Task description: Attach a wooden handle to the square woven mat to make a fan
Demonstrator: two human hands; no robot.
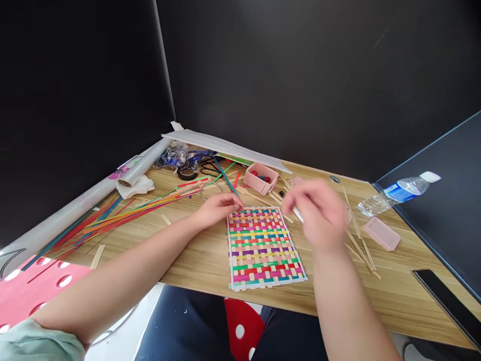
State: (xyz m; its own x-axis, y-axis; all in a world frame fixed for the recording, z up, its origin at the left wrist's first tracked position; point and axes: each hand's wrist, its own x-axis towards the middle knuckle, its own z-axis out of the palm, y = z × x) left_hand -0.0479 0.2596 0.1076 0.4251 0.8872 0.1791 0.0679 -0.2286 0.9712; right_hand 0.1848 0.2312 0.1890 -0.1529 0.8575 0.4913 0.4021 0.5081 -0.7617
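A woven mat [265, 245] of colourful and pale strips lies on the table in front of me, with white edging along its sides. My left hand [221, 208] rests at its far left corner, fingertips drawn together on the edge. A blue strip [225, 175] runs from behind toward those fingers; whether they touch it I cannot tell. Right of the mat's far corner, my right hand [321, 215] is raised and smeared by motion, fingers seemingly curled. A thin white stick [297, 214] shows beside it; whether the hand holds it is unclear.
Loose coloured strips [112, 220] spread over the left side. Behind the mat stands a pink box [261, 178] with small red and dark pieces. Black tape [187, 173] sits at the back left. Rightward are pale sticks [361, 240], a pink lid [382, 233], a bottle [400, 193] and a phone [447, 303].
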